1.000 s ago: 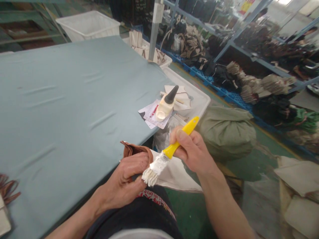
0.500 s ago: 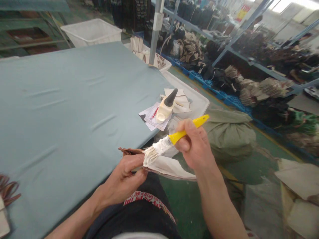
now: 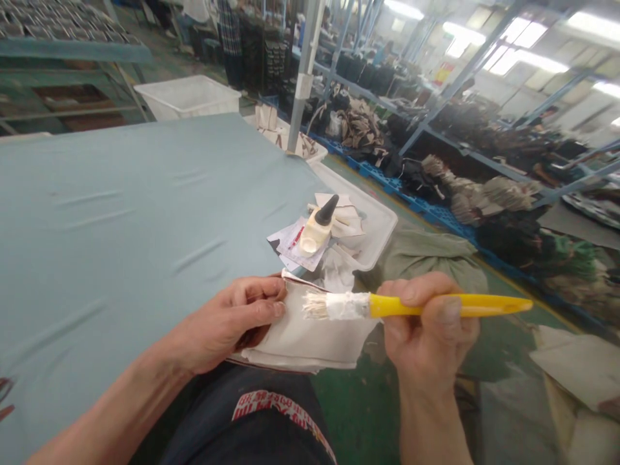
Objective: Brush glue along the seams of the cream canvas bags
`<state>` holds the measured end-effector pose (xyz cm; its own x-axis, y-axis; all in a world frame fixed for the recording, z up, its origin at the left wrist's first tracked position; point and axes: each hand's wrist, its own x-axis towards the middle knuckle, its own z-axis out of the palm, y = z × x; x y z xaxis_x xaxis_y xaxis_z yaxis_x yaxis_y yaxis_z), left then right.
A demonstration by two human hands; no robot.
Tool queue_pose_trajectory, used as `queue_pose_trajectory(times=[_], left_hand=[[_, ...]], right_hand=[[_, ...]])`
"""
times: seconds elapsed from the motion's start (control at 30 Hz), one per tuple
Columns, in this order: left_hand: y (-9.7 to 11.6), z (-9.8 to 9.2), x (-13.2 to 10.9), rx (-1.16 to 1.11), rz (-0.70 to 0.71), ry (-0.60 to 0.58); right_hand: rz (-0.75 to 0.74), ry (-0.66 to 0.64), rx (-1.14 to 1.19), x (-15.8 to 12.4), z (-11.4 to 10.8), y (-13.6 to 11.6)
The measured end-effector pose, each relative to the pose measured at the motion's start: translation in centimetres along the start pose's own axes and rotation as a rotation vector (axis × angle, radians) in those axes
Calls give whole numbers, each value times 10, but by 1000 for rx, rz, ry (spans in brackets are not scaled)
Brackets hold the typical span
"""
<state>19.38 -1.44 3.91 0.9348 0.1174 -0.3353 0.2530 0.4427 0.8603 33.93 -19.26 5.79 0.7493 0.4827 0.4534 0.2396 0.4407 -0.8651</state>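
My right hand (image 3: 429,316) is closed around the yellow handle of a paintbrush (image 3: 349,305). White paste coats the brush's ferrule, and its bristles point left, over a cream fabric piece (image 3: 310,339) with brown edges. My left hand (image 3: 242,316) pinches the left end of this piece between thumb and fingers, just off the table's near edge. Whether the bristles touch the fabric I cannot tell. Beyond the hands, a cream bottle (image 3: 316,234) with a dark conical nozzle lies tilted on some papers (image 3: 290,240) with a red pen (image 3: 296,237).
The table (image 3: 121,219) has a pale blue-grey cover. At its right edge stands a white bin (image 3: 380,223) with cream pieces. Farther off are another white bin (image 3: 188,97) and loaded shelving. A green sack (image 3: 431,255) sits on the floor at right.
My right hand has moved right and the brush has swung from slanting to nearly level, off the piece's edge. The fabric now shows its broad cream face. The camera view has tilted up.
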Motion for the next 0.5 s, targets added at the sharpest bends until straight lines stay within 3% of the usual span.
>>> queue_pose_trajectory(times=[0.23, 0.5], left_hand=[[7, 7, 1, 11, 11, -55], [10, 11, 0, -85, -20, -33]], right_hand=[[-209, -69, -80, 1, 5, 3], [-285, -123, -272, 1, 2, 6]])
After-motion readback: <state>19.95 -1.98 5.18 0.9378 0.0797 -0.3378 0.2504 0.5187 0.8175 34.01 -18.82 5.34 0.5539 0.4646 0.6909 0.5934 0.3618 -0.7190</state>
